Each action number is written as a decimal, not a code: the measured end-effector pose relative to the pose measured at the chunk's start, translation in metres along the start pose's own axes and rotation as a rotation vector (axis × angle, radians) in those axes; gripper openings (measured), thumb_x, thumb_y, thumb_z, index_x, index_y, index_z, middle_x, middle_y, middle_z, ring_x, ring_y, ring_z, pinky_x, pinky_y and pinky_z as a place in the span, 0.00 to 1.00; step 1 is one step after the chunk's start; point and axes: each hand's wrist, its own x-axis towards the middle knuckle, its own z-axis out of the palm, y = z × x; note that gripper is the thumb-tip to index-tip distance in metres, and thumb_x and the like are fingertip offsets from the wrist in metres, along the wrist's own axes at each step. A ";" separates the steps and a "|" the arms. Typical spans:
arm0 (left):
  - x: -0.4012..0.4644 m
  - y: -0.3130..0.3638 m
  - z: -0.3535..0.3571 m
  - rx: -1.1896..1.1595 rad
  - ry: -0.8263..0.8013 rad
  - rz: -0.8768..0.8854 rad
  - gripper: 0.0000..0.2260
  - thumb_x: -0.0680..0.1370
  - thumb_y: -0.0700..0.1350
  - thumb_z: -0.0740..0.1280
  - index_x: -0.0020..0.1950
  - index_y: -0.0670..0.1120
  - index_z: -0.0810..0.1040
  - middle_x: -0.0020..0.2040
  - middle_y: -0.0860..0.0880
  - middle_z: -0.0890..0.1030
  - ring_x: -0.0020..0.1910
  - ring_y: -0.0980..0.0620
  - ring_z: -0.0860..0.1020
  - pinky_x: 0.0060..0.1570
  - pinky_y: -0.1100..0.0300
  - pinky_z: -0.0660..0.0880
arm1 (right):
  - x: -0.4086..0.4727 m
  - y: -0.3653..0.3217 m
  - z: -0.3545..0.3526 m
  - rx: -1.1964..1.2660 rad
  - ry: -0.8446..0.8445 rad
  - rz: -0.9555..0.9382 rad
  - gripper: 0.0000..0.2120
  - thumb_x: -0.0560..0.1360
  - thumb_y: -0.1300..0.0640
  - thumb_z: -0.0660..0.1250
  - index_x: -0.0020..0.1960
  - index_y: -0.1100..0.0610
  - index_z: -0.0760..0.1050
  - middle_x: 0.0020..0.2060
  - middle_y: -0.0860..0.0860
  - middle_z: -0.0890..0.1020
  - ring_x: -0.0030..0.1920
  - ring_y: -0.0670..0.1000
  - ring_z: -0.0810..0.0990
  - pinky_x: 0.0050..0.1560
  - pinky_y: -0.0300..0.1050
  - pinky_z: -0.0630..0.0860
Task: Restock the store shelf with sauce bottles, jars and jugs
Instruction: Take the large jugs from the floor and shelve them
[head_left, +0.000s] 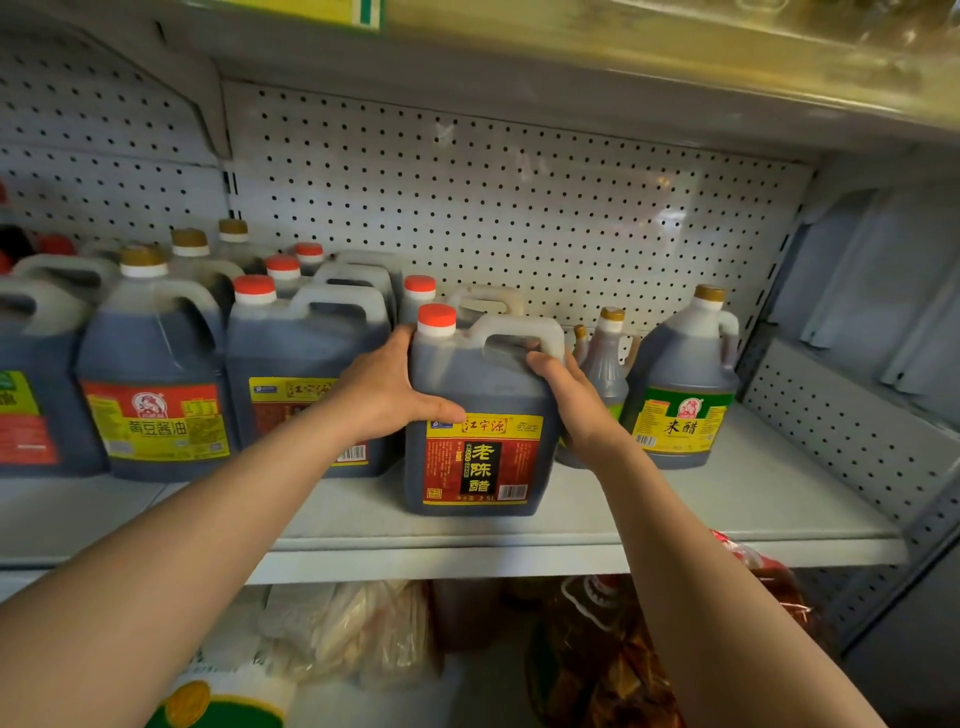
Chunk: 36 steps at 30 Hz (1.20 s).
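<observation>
- Front and centre on the pale grey metal shelf (727, 499) stands the dark translucent plastic jug with the orange-red cap and the red-and-yellow label (480, 415), upright, its base flat on the shelf board near the front edge.
- Left hand (384, 395) is spread flat against the jug's left flank, thumb lying across the front just above the label, pressing rather than gripping.
- Right hand (566, 395) wraps the jug's right shoulder, fingers curling up toward the moulded handle; whether they hook through the handle I cannot tell.
- Judging from this, the step is seating the jug in line, and it looks nearly done.
- Just left of the jug sits a matching dark jug with the same yellow-banded label (306, 384), close enough that the left hand is wedged between the 2.
- Just right of the jug, behind the right wrist, stands a small ribbed brown bottle with a gold cap (605, 364), and beyond it a round dark jug with a green-and-yellow label (680, 384).
- To do it well: slide the jug back evenly with both palms, keep the label square to the front, and match the face of the left neighbour.
- Watch the right elbow side: the small bottle looks light and easy to knock.
- Draw the left hand out forward, not sideways, so the neighbour stays put.
</observation>
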 end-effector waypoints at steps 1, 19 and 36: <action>0.000 0.000 0.000 0.004 0.003 0.001 0.50 0.61 0.56 0.82 0.76 0.56 0.58 0.71 0.52 0.73 0.69 0.46 0.73 0.63 0.50 0.73 | 0.001 0.003 0.000 -0.009 0.024 -0.020 0.06 0.81 0.51 0.64 0.58 0.43 0.73 0.54 0.54 0.83 0.49 0.51 0.85 0.46 0.45 0.83; 0.000 -0.004 0.002 -0.045 0.014 0.018 0.47 0.61 0.56 0.83 0.74 0.57 0.62 0.68 0.53 0.76 0.65 0.49 0.75 0.62 0.51 0.74 | 0.000 0.003 -0.001 -0.088 0.085 -0.111 0.06 0.81 0.51 0.64 0.57 0.45 0.74 0.53 0.49 0.82 0.50 0.47 0.83 0.42 0.37 0.81; -0.007 0.019 -0.009 0.505 0.149 0.250 0.61 0.56 0.64 0.81 0.79 0.56 0.47 0.74 0.43 0.66 0.76 0.45 0.56 0.71 0.51 0.60 | -0.007 -0.012 -0.023 -0.872 -0.061 -0.414 0.62 0.61 0.58 0.85 0.81 0.47 0.47 0.75 0.49 0.63 0.74 0.50 0.64 0.73 0.50 0.67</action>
